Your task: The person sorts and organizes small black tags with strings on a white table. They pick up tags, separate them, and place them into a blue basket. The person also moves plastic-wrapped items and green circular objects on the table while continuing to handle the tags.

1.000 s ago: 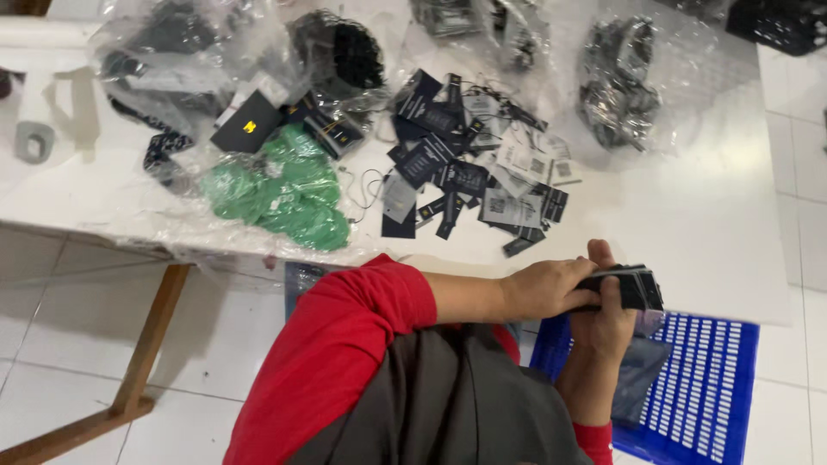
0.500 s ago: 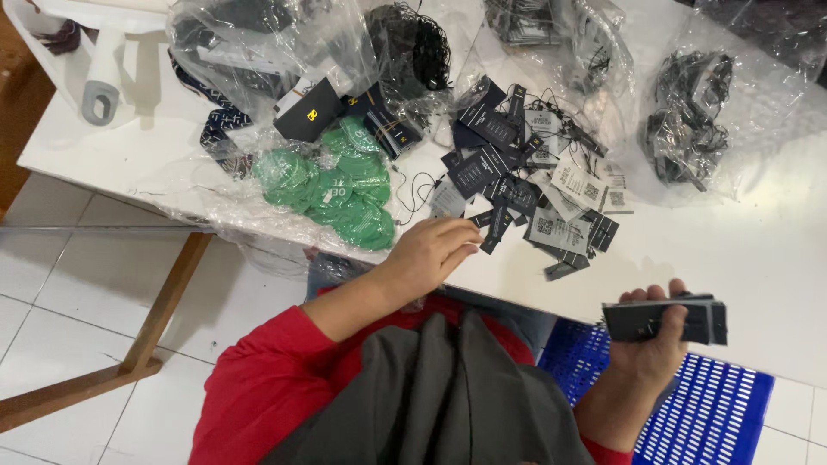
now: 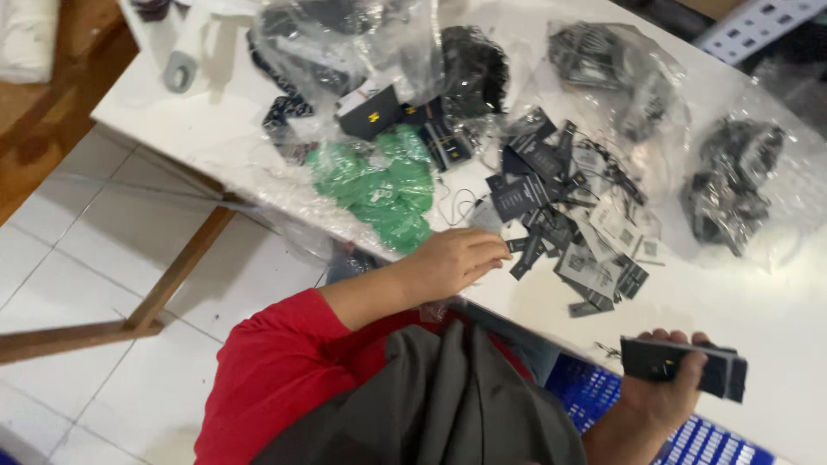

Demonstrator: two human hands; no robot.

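My left hand [image 3: 457, 261] reaches onto the white table [image 3: 775, 310] and its fingertips pinch a dark hang tag [image 3: 519, 245] at the near edge of a scattered pile of dark and grey tags [image 3: 573, 220]. My right hand [image 3: 668, 387] is lower right, beyond the table edge, closed around a folded black item [image 3: 685, 366]. A red sleeve covers my left arm, and dark grey cloth [image 3: 439, 405] lies on my lap.
Green pieces in clear plastic [image 3: 379, 185] lie left of the tags. Several clear bags of black items [image 3: 732, 181] sit farther back. A tape roll [image 3: 179, 71] is at the far left. A blue slotted crate [image 3: 715, 439] stands below the table. Wooden table legs cross the tiled floor.
My left hand left the black item and moved up to the tag pile, taking hold of a tag. My right hand kept the black item and dropped toward the lower right.
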